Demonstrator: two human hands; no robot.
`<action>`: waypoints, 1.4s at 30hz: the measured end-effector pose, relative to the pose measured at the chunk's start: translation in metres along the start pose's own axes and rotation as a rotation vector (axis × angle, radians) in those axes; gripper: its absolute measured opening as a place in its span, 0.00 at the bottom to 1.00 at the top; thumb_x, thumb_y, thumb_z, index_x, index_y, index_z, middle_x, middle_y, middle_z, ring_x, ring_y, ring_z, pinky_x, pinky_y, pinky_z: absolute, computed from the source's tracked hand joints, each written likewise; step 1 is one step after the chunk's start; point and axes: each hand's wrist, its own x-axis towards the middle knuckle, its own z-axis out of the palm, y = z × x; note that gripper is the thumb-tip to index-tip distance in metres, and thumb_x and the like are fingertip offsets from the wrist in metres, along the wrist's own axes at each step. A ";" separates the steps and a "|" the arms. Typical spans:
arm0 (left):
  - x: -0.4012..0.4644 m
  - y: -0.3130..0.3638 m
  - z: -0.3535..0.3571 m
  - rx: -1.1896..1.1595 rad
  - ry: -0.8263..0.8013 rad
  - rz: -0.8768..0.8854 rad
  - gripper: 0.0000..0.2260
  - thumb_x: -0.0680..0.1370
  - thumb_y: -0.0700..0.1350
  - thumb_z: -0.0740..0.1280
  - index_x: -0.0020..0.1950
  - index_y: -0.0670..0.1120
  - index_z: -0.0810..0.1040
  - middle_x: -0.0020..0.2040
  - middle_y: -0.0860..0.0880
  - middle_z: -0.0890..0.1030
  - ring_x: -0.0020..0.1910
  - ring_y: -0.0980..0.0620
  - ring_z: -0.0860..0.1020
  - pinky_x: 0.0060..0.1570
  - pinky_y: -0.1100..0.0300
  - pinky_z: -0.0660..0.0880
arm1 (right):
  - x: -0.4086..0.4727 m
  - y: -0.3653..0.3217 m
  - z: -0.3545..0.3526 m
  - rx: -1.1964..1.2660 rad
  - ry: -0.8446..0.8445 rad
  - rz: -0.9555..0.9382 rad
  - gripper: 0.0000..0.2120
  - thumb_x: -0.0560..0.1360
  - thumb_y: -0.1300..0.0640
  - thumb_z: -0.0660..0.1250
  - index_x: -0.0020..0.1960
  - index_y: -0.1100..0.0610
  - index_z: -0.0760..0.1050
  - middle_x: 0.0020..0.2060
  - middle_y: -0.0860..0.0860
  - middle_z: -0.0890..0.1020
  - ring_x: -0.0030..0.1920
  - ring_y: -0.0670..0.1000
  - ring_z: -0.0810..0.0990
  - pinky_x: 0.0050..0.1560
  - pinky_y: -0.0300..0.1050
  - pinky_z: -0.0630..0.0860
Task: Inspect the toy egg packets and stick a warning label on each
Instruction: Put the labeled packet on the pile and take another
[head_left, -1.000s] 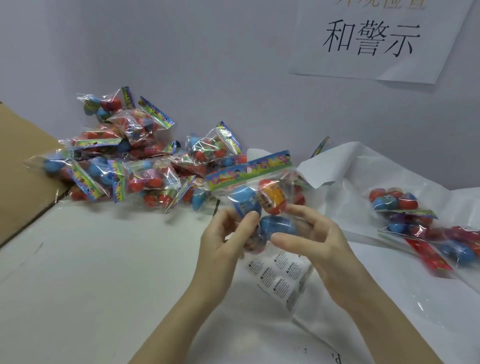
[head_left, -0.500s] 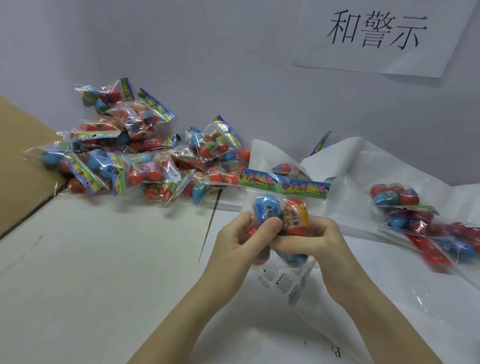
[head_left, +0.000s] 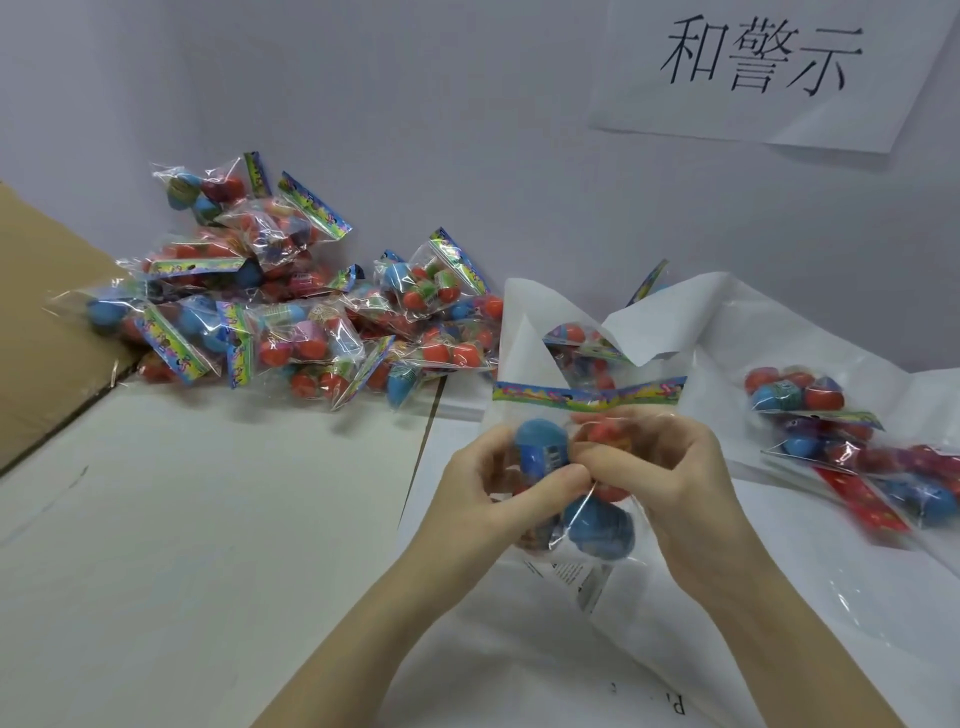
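Note:
Both hands hold one clear toy egg packet above the table's middle right. It has blue and red eggs inside and a colourful header strip on top. My left hand grips its left side, thumb across the front. My right hand grips its right side, fingers curled over the eggs. A sheet of warning labels lies on the table just below the packet, mostly hidden by it.
A big pile of egg packets lies against the wall at the back left, beside a brown cardboard flap. A few more packets rest on crumpled white paper at the right. A paper sign hangs on the wall.
The packet has come lower and closer to me. Both hands have closed more tightly round it, the fingers now curled over the eggs, and the header strip has levelled out.

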 end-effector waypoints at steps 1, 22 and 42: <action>0.000 0.000 0.000 -0.007 0.012 0.007 0.07 0.65 0.47 0.73 0.42 0.51 0.81 0.36 0.54 0.82 0.38 0.56 0.80 0.37 0.64 0.77 | 0.000 -0.001 0.000 0.005 0.006 -0.015 0.06 0.57 0.62 0.70 0.32 0.55 0.82 0.27 0.49 0.82 0.27 0.42 0.78 0.25 0.32 0.71; -0.004 0.007 0.006 -0.087 0.104 0.208 0.16 0.69 0.47 0.70 0.56 0.53 0.77 0.51 0.54 0.83 0.52 0.60 0.80 0.47 0.70 0.74 | -0.003 0.014 0.005 -0.672 0.470 -0.718 0.13 0.67 0.55 0.70 0.51 0.56 0.78 0.44 0.50 0.78 0.42 0.50 0.74 0.44 0.39 0.71; 0.003 0.021 -0.012 -0.293 0.203 -0.044 0.04 0.63 0.41 0.75 0.37 0.48 0.84 0.34 0.50 0.83 0.30 0.56 0.79 0.28 0.66 0.73 | -0.005 0.000 0.011 0.100 0.049 -0.098 0.13 0.54 0.53 0.73 0.39 0.51 0.84 0.32 0.51 0.85 0.32 0.44 0.82 0.34 0.31 0.75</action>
